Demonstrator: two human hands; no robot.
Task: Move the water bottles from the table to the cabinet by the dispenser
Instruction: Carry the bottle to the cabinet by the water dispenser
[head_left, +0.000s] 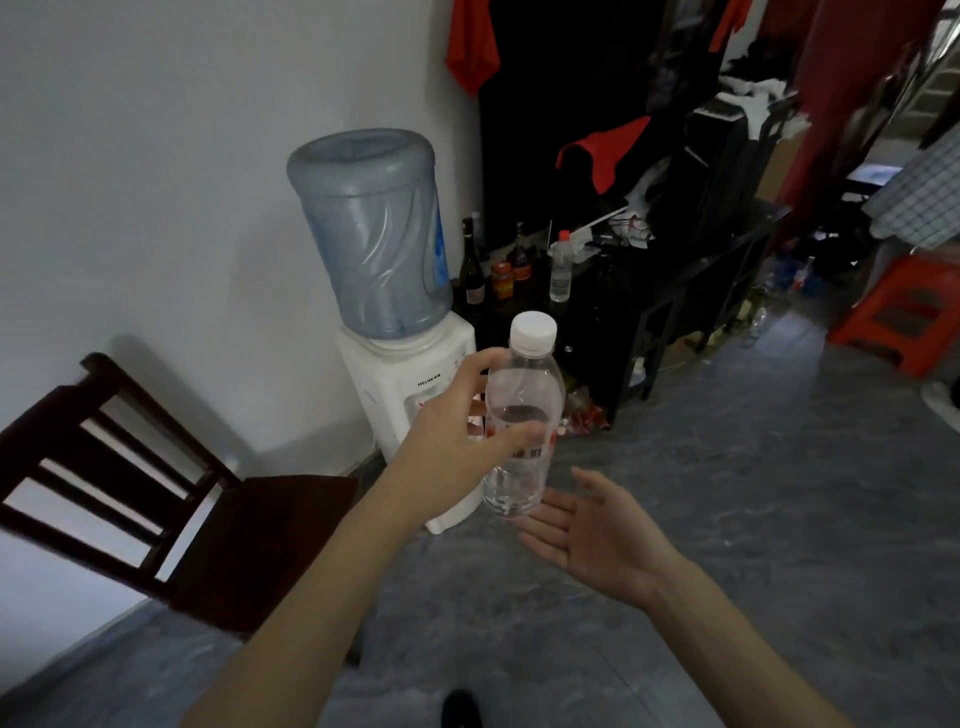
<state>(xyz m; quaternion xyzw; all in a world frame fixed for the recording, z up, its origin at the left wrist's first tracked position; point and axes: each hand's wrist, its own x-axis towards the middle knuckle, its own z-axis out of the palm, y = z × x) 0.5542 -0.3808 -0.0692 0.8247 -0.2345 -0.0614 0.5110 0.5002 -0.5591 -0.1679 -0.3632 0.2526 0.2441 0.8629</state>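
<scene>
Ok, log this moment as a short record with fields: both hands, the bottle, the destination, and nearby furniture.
left hand: left hand grips the water bottle round its middle
right hand: right hand open, palm up, just below the bottle's base
bottle: clear, white cap on, upright, partly filled
destination: dark cabinet right of the water dispenser
on cabinet: one clear bottle with a red-and-white cap, several dark glass bottles
nearby: dark wooden chair at left
</scene>
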